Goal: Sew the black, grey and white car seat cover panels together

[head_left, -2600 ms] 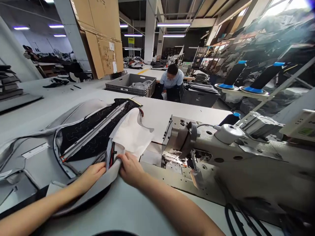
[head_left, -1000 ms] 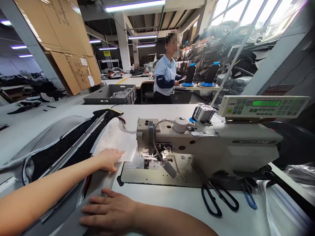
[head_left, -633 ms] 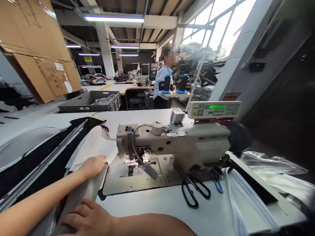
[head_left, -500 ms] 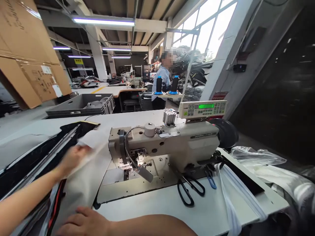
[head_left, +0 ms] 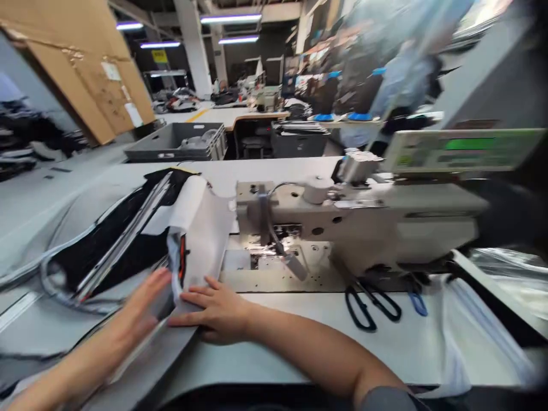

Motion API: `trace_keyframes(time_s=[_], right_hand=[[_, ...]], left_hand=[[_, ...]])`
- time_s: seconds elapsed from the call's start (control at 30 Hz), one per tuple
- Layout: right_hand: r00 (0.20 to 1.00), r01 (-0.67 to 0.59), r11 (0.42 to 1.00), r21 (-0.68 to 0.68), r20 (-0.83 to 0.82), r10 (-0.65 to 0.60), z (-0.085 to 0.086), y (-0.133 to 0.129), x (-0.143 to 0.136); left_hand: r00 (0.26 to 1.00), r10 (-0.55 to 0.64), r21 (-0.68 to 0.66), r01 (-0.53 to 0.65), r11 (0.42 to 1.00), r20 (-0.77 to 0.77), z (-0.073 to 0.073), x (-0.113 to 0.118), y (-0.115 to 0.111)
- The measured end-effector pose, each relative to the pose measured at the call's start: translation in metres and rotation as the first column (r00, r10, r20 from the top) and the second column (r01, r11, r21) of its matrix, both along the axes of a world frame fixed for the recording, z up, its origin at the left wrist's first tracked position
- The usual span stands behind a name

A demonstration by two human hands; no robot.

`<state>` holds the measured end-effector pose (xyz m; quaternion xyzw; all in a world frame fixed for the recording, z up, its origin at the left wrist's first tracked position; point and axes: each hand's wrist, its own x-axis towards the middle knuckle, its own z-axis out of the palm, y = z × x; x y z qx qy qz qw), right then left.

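Your right hand [head_left: 222, 313] rests with fingers spread on the pale grey, folded fabric panel [head_left: 208, 234]; your left hand [head_left: 139, 314], blurred and apart from it, is at the panel's left side, grip unclear. The panel lies on the white table [head_left: 274, 354]. It looks light and floppy, best held along the fold. Black-handled scissors [head_left: 362, 311] lie rightward; the beige metal sewing machine [head_left: 419, 220] crowds its right edge. Beyond sits a grey plastic crate [head_left: 171, 154].

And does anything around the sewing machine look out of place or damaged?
No spill or damage shows, though the view is blurred. The scissors look a bit stray: handles spread, blades reaching onto the bed of the sewing machine. A white strip lies loosely bunched to their right.
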<state>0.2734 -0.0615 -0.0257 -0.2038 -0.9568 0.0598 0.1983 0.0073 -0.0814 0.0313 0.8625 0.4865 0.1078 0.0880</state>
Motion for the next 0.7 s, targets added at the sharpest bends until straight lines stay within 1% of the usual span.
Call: trace_keyframes(time_s=[0.03, 0.07, 0.1, 0.13, 0.17, 0.23, 0.27, 0.3, 0.37, 0.43, 0.47, 0.5, 0.53, 0.57, 0.6, 0.63, 0.67, 0.7], right_hand=[[0.999, -0.032, 0.999, -0.016, -0.003, 0.032, -0.001, -0.004, -0.003], [0.999, -0.054, 0.998, -0.041, 0.0, 0.054, -0.003, -0.006, -0.006], [0.998, -0.068, 0.995, -0.072, 0.008, 0.069, -0.006, -0.007, -0.009], [0.997, -0.075, 0.992, -0.105, 0.018, 0.078, -0.009, -0.007, -0.012], [0.996, -0.079, 0.988, -0.136, 0.025, 0.083, -0.011, -0.007, -0.014], [0.997, -0.071, 0.982, -0.177, 0.023, 0.076, -0.015, -0.007, -0.018], [0.998, -0.052, 0.982, -0.183, 0.017, 0.056, -0.016, -0.008, -0.019], [1.0, -0.019, 0.983, -0.18, 0.008, 0.021, -0.015, -0.009, -0.019], [0.996, 0.09, 0.982, -0.163, -0.005, -0.092, -0.014, -0.01, -0.019], [0.978, 0.206, 0.968, -0.145, -0.003, -0.208, -0.013, -0.009, -0.019], [0.97, 0.243, 0.96, -0.14, 0.007, -0.245, -0.013, -0.008, -0.019], [0.966, 0.259, 0.956, -0.137, 0.025, -0.259, -0.013, -0.006, -0.019], [0.966, 0.257, 0.957, -0.134, 0.048, -0.252, -0.015, -0.004, -0.018], [0.969, 0.244, 0.961, -0.128, 0.072, -0.237, -0.017, -0.003, -0.016], [0.972, 0.224, 0.968, -0.116, 0.093, -0.214, -0.02, -0.002, -0.014], [0.976, 0.204, 0.974, -0.097, 0.104, -0.194, -0.023, -0.001, -0.011], [0.98, 0.175, 0.982, -0.064, 0.103, -0.168, -0.027, 0.001, -0.008], [0.986, 0.15, 0.988, -0.028, 0.077, -0.147, -0.032, 0.003, -0.004]], left_hand=[[0.99, -0.129, -0.125, 0.121, 0.985, -0.058, -0.005, 0.011, -0.023], [0.964, -0.236, -0.246, 0.201, 0.948, -0.122, -0.01, 0.024, -0.042], [0.946, -0.277, -0.298, 0.219, 0.929, -0.17, -0.015, 0.037, -0.057], [0.941, -0.253, -0.302, 0.18, 0.936, -0.223, -0.022, 0.049, -0.068], [0.94, -0.202, -0.286, 0.121, 0.95, -0.274, -0.029, 0.058, -0.075], [0.933, -0.135, -0.247, 0.051, 0.968, -0.335, -0.042, 0.066, -0.077], [0.929, -0.129, -0.241, 0.045, 0.97, -0.346, -0.046, 0.064, -0.074], [0.928, -0.134, -0.241, 0.05, 0.969, -0.348, -0.048, 0.06, -0.067], [0.932, -0.103, -0.228, 0.023, 0.973, -0.348, -0.048, 0.047, -0.046], [0.935, 0.001, -0.175, -0.067, 0.982, -0.353, -0.044, 0.034, -0.018], [0.936, 0.049, -0.143, -0.105, 0.984, -0.349, -0.042, 0.031, -0.006], [0.935, 0.097, -0.111, -0.143, 0.984, -0.342, -0.041, 0.031, 0.003], [0.931, 0.148, -0.085, -0.186, 0.979, -0.335, -0.04, 0.034, 0.006], [0.923, 0.202, -0.069, -0.237, 0.969, -0.328, -0.041, 0.04, 0.002], [0.909, 0.265, -0.064, -0.3, 0.952, -0.321, -0.043, 0.049, -0.008], [0.883, 0.348, -0.064, -0.386, 0.92, -0.314, -0.047, 0.061, -0.024], [0.873, 0.397, -0.069, -0.432, 0.899, -0.282, -0.052, 0.074, -0.045], [0.904, 0.362, -0.097, -0.391, 0.915, -0.23, -0.059, 0.089, -0.067]])
